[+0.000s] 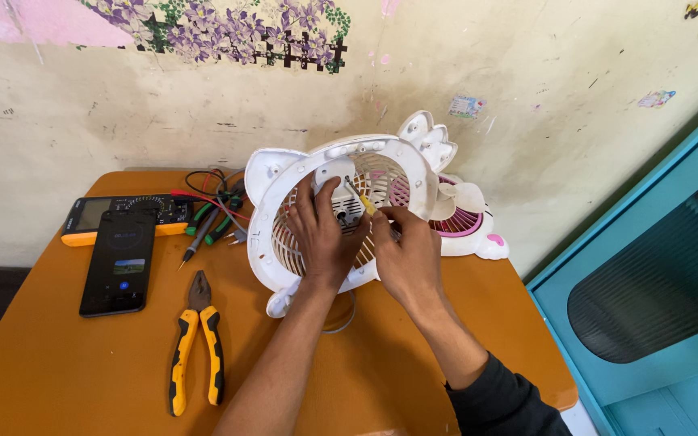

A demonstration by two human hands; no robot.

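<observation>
**Head view: two hands at the back of a white fan**

A white fan housing [341, 218] stands tilted on the orange table [66, 363], near its far edge by the wall. The left hand [325, 234] lies spread over the grille, fingers pressed flat against it and gripping nothing. The right hand [405, 254] is closed around a yellow-handled screwdriver [359, 198], whose tip points into the hub. Behind the housing rests a second fan part [466, 222] in white and pink (partly hidden). To the left lie yellow-handled pliers [197, 343], a dark phone [119, 262], a multimeter [127, 214] and small green-handled screwdrivers [212, 222].
</observation>
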